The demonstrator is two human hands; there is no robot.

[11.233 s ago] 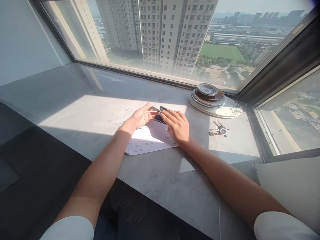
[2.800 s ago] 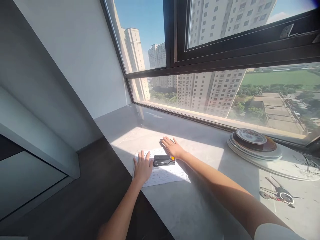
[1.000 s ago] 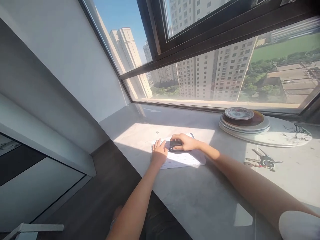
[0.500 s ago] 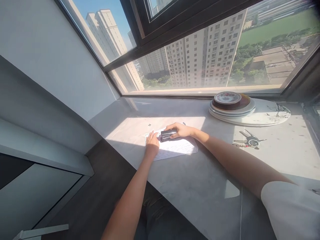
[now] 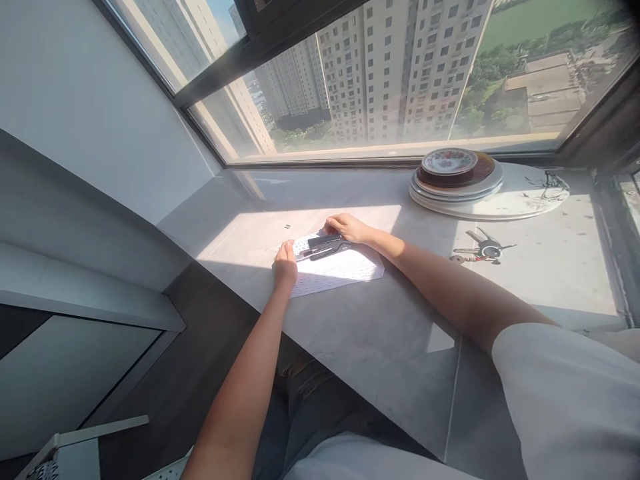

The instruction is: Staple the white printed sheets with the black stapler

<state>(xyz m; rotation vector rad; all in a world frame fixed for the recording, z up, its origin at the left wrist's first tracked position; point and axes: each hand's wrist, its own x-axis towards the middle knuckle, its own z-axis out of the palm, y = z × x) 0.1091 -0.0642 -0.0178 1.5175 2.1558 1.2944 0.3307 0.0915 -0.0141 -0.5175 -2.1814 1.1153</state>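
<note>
The black stapler (image 5: 329, 244) lies on the printed paper (image 5: 345, 273) on my sunlit counter (image 5: 380, 340), its top arm standing a little apart from its base. My right hand (image 5: 346, 228) is at its far side with fingers curled in; I can't tell whether they grip it. My left hand (image 5: 285, 265) is at the paper's left edge, fingers close together near the stapler's front end, and I can't tell whether it pinches anything. Plates (image 5: 453, 175) sit stacked by the window (image 5: 390, 80)
</note>
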